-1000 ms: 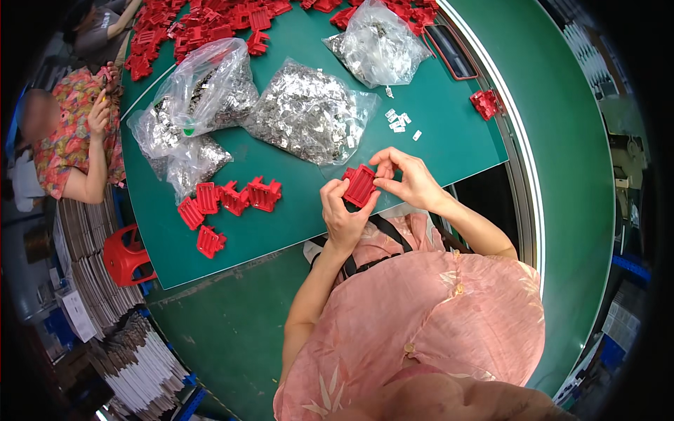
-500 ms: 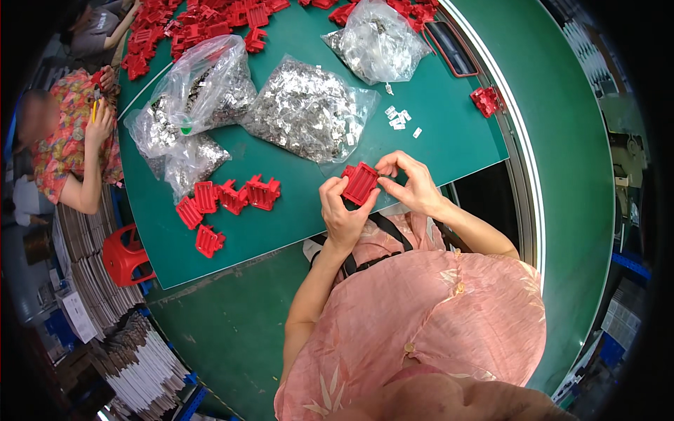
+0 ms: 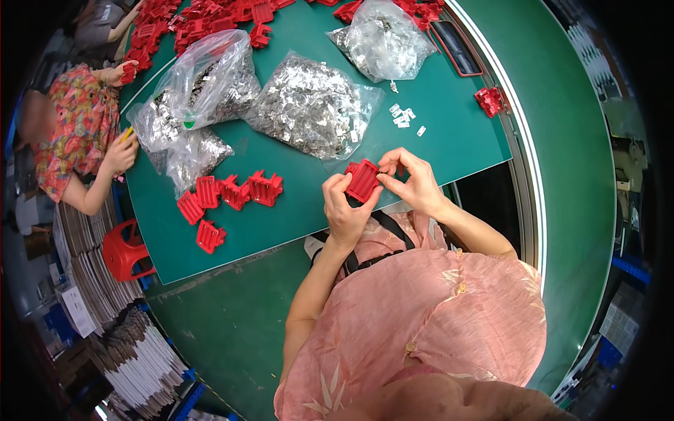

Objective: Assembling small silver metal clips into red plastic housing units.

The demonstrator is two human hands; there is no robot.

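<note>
My left hand [image 3: 344, 212] is closed round a red ribbed plastic housing [image 3: 363, 181] above the front edge of the green table, thumb and fingers on its sides. At the housing's right side, my right hand [image 3: 419, 186] pinches with thumb and forefinger; whatever sits between the fingertips is too small and hidden to name. Just beyond my hands lies a small scatter of flat silvery metal pieces [image 3: 401, 116]. To the left, several similar red housings [image 3: 265, 189] rest on the table.
Clear plastic bags of small metal pieces [image 3: 309, 105] stand across the middle, another bag [image 3: 385, 42] farther back. Red housings [image 3: 210, 24] are heaped at the far side. A phone-like dark slab [image 3: 455, 48] lies by the right rail. A co-worker [image 3: 81, 133] sits left, near a red stool [image 3: 126, 251].
My hands keep their hold on the housing with barely any shift. The co-worker's hands have parted, one now holding a red piece farther back, the other lowered with a yellow-handled tool.
</note>
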